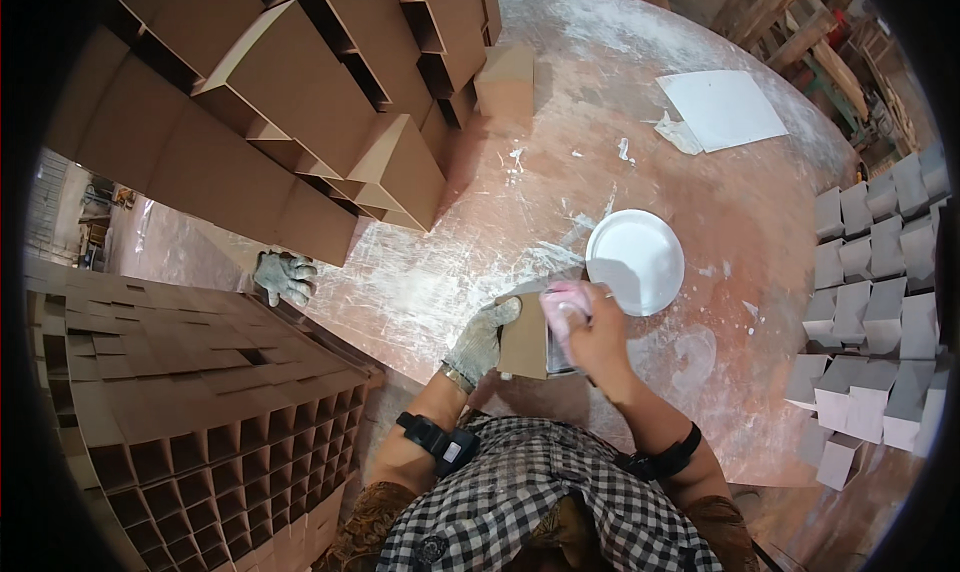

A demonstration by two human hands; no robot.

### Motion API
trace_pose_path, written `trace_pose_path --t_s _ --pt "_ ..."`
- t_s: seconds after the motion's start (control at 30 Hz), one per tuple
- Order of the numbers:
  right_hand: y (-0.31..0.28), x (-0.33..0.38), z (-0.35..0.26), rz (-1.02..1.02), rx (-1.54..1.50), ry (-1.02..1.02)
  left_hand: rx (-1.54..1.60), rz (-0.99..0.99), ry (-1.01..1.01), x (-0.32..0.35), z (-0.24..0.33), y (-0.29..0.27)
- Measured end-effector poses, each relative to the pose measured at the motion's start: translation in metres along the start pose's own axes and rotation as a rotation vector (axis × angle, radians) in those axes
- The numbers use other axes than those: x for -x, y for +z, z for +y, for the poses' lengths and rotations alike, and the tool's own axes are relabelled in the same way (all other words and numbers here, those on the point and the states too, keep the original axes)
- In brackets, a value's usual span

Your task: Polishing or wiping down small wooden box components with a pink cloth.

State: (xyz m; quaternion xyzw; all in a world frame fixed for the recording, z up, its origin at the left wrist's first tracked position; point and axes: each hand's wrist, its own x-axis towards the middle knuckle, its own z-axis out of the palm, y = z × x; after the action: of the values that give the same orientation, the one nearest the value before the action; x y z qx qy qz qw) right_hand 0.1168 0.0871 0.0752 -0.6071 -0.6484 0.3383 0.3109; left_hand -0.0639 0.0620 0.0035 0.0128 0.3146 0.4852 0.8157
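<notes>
My left hand [482,340], in a worn grey work glove, grips a small brown cardboard box [523,344] by its left side, close in front of my body. The thumb lies on its upper edge. My bare right hand [603,344] is closed around a bunched pink cloth [566,304] that touches the box's right side. Part of that side is hidden behind the hand. Just beyond the right hand stands a round white dish [662,229] with something white in it. The hand's shadow falls into the dish.
Brown cardboard boxes [290,87] are stacked at the far left. An open-celled box stack [225,462] stands near left, with a loose grey glove [285,277] beside it. White sheets [725,110] lie on the white-smeared table [570,187]. Grey-white boxes [870,317] line the right.
</notes>
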Motion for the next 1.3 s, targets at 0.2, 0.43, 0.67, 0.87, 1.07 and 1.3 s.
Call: trace_pose_path --t_s 0.2,0.43,0.67,0.87,1.07,1.3 --pt "0.001 -0.029 0.054 0.062 -0.328 0.373 0.012 0.004 0.012 0.000 -0.005 0.016" --pt "-0.004 0.006 -0.015 0.027 0.185 -0.287 -0.275 -0.009 0.123 -0.005 -0.011 -0.014" --pt "-0.045 0.057 0.024 -0.491 -0.125 -0.696 0.044 -0.037 -0.011 -0.003 -0.006 0.007" --pt "-0.050 -0.002 0.018 -0.291 -0.425 -0.344 -0.039 0.110 0.041 0.000 -0.007 0.010" --pt "-0.009 0.013 0.028 -0.284 -0.130 -0.706 -0.016 0.101 0.070 0.007 -0.006 0.009" --pt "-0.056 0.054 0.050 -0.288 0.273 -0.727 -0.142 0.095 0.192 -0.011 -0.015 -0.019"
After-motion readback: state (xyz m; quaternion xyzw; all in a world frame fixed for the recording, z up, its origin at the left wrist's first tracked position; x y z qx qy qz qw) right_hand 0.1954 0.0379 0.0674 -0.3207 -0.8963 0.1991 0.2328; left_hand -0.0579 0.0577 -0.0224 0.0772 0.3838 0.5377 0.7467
